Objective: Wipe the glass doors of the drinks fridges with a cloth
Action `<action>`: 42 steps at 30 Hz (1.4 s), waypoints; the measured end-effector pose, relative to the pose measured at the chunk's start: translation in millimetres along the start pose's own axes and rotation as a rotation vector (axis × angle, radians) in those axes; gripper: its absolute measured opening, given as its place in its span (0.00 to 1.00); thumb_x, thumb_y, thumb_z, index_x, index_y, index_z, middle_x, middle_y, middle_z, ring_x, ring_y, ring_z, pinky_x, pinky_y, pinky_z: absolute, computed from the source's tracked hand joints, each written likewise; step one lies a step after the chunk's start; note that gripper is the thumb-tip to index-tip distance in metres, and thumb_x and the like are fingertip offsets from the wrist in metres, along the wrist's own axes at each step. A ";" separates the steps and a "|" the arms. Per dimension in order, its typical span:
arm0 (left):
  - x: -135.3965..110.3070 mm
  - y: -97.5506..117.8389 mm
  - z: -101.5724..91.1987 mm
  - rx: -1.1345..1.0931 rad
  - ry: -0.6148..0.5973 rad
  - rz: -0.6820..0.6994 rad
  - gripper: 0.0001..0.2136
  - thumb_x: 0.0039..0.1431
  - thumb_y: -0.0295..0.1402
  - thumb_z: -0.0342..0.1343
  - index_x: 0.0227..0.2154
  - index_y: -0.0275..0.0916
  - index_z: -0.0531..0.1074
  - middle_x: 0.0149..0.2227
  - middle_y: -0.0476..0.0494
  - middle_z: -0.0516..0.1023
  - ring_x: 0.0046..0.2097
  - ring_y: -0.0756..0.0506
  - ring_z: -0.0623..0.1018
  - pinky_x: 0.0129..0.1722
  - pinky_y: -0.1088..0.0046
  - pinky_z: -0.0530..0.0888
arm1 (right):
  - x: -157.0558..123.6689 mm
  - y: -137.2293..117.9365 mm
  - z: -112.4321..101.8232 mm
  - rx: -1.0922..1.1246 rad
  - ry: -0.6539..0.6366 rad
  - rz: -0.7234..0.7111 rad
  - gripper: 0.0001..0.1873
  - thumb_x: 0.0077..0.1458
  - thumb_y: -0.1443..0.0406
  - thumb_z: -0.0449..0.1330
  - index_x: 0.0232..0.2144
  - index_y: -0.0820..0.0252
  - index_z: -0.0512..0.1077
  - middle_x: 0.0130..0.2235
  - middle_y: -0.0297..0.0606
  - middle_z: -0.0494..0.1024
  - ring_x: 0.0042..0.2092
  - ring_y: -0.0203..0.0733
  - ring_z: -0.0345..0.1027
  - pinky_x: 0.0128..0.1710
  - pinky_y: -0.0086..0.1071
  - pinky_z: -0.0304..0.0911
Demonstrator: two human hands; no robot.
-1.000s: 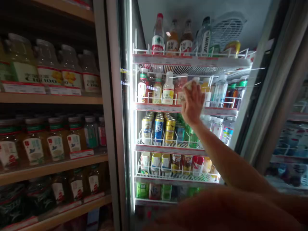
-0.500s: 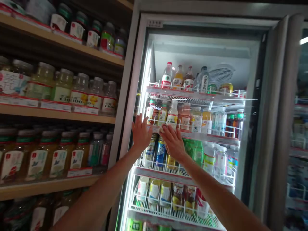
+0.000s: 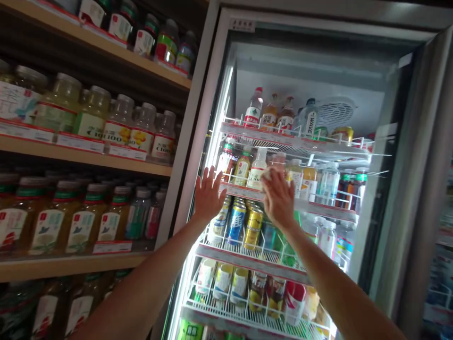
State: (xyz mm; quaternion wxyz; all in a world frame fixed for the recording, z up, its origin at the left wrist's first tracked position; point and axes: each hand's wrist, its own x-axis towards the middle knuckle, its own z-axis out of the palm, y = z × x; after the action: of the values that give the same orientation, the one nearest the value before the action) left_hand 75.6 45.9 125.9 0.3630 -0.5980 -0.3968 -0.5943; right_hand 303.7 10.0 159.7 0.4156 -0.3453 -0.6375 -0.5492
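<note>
My left hand (image 3: 208,193) lies flat with fingers spread on the glass door (image 3: 318,94) of a lit drinks fridge, near its left edge. My right hand (image 3: 280,200) is pressed on the same glass further right, closed on a small white wad of cloth (image 3: 266,174) that shows above the knuckles. Behind the glass, at hand height, stand bottles (image 3: 257,166) on a wire shelf, and cans (image 3: 252,228) on the shelf below.
The fridge's grey frame (image 3: 198,113) runs up on the left, and a second fridge door (image 3: 421,198) stands at the right. Wooden shelves (image 3: 88,158) with rows of jars and bottles fill the wall to the left.
My right hand has slid to the right and a little up across the glass with the cloth. My left hand, unseen a second ago, stays flat on the door's left side.
</note>
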 end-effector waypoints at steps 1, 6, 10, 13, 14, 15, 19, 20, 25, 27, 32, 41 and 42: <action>0.1 0.3 -0.4 -0.004 -0.005 -0.004 0.24 0.63 0.40 0.42 0.60 0.36 0.56 0.65 0.35 0.50 0.67 0.39 0.47 0.63 0.52 0.47 | -0.4 12.7 -2.1 -0.026 0.062 0.122 0.26 0.57 0.67 0.49 0.59 0.53 0.60 0.64 0.43 0.56 0.65 0.51 0.46 0.61 0.56 0.42; -0.1 0.0 -1.6 -0.042 -0.014 -0.018 0.25 0.62 0.40 0.43 0.60 0.37 0.55 0.65 0.37 0.49 0.67 0.39 0.47 0.64 0.52 0.45 | -16.3 26.0 -8.1 -0.066 0.125 0.287 0.25 0.58 0.66 0.48 0.58 0.57 0.61 0.64 0.48 0.56 0.66 0.53 0.44 0.60 0.56 0.46; -0.4 -1.9 -0.4 -0.046 0.008 -0.014 0.25 0.62 0.40 0.43 0.61 0.39 0.54 0.66 0.37 0.49 0.67 0.40 0.47 0.64 0.52 0.46 | -39.7 31.7 -14.2 -0.050 -0.016 0.063 0.26 0.56 0.67 0.49 0.57 0.49 0.62 0.62 0.39 0.60 0.65 0.46 0.46 0.62 0.52 0.43; -0.5 -3.1 1.3 -0.040 0.022 -0.005 0.25 0.62 0.41 0.42 0.61 0.40 0.55 0.65 0.37 0.50 0.67 0.40 0.47 0.63 0.52 0.47 | -48.9 66.7 -21.0 -0.128 0.155 0.347 0.26 0.57 0.66 0.48 0.58 0.51 0.61 0.63 0.42 0.57 0.64 0.50 0.49 0.60 0.56 0.46; -0.6 -3.6 1.9 -0.038 0.027 0.000 0.25 0.62 0.41 0.42 0.61 0.40 0.55 0.65 0.37 0.50 0.67 0.40 0.47 0.63 0.51 0.48 | -50.8 76.2 -22.7 -0.148 0.213 0.446 0.26 0.57 0.66 0.48 0.58 0.52 0.61 0.64 0.44 0.56 0.64 0.52 0.49 0.58 0.57 0.47; -0.8 -4.2 2.4 -0.035 0.032 0.004 0.25 0.63 0.41 0.42 0.61 0.39 0.55 0.65 0.36 0.50 0.67 0.40 0.47 0.63 0.51 0.48 | -52.7 81.4 -23.9 -0.159 0.245 0.511 0.25 0.57 0.65 0.47 0.58 0.53 0.61 0.64 0.45 0.55 0.64 0.54 0.49 0.57 0.57 0.49; -1.0 -7.3 2.4 -0.036 0.047 0.011 0.25 0.63 0.42 0.42 0.61 0.38 0.55 0.65 0.34 0.49 0.66 0.38 0.48 0.63 0.49 0.48 | -65.8 58.1 -25.1 -0.110 0.115 0.374 0.26 0.56 0.67 0.47 0.58 0.54 0.62 0.64 0.44 0.55 0.65 0.52 0.46 0.60 0.53 0.48; -0.6 -7.2 1.9 -0.041 0.048 0.007 0.25 0.63 0.41 0.42 0.61 0.38 0.54 0.65 0.34 0.49 0.66 0.37 0.48 0.62 0.48 0.47 | -70.1 49.8 -25.5 -0.086 0.046 0.286 0.26 0.56 0.68 0.48 0.58 0.52 0.62 0.64 0.42 0.57 0.65 0.50 0.46 0.61 0.52 0.46; -0.8 22.5 -0.9 -0.071 0.045 0.078 0.24 0.63 0.39 0.43 0.61 0.43 0.53 0.67 0.39 0.42 0.67 0.37 0.46 0.62 0.46 0.47 | -91.3 78.1 -36.8 -0.126 0.024 0.313 0.25 0.57 0.67 0.48 0.56 0.52 0.63 0.62 0.44 0.60 0.64 0.49 0.50 0.61 0.54 0.44; -4.9 51.3 2.1 -0.105 0.043 0.192 0.24 0.62 0.37 0.44 0.61 0.45 0.53 0.67 0.42 0.43 0.67 0.39 0.47 0.63 0.50 0.46 | -96.3 106.4 -41.1 -0.194 0.156 0.532 0.24 0.57 0.66 0.47 0.57 0.56 0.63 0.62 0.49 0.59 0.63 0.54 0.51 0.59 0.57 0.47; -21.6 119.4 25.5 -0.133 0.012 0.377 0.24 0.61 0.35 0.48 0.60 0.40 0.57 0.64 0.36 0.53 0.66 0.40 0.48 0.64 0.54 0.44 | -100.6 96.6 -34.4 -0.167 0.242 0.550 0.24 0.59 0.66 0.46 0.58 0.58 0.61 0.63 0.50 0.56 0.65 0.54 0.47 0.58 0.55 0.49; -28.5 126.4 42.1 -0.054 0.022 0.372 0.27 0.59 0.39 0.51 0.60 0.39 0.56 0.64 0.36 0.54 0.66 0.41 0.47 0.64 0.55 0.43 | -126.6 120.4 -38.7 -0.215 0.333 0.488 0.22 0.60 0.65 0.49 0.56 0.57 0.64 0.62 0.47 0.60 0.64 0.51 0.50 0.60 0.53 0.45; -28.2 126.5 41.8 -0.050 0.023 0.374 0.27 0.59 0.39 0.51 0.61 0.39 0.55 0.64 0.36 0.54 0.67 0.41 0.47 0.64 0.54 0.43 | -125.7 121.3 -37.9 -0.214 0.340 0.525 0.22 0.60 0.65 0.49 0.56 0.58 0.63 0.62 0.47 0.59 0.64 0.52 0.49 0.60 0.53 0.46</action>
State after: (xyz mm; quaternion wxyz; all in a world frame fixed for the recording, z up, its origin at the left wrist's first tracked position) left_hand 208.5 29.2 101.2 0.4568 -0.6633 -0.2593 -0.5330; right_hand 470.5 -6.2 97.5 0.6048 -0.4431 -0.3868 -0.5369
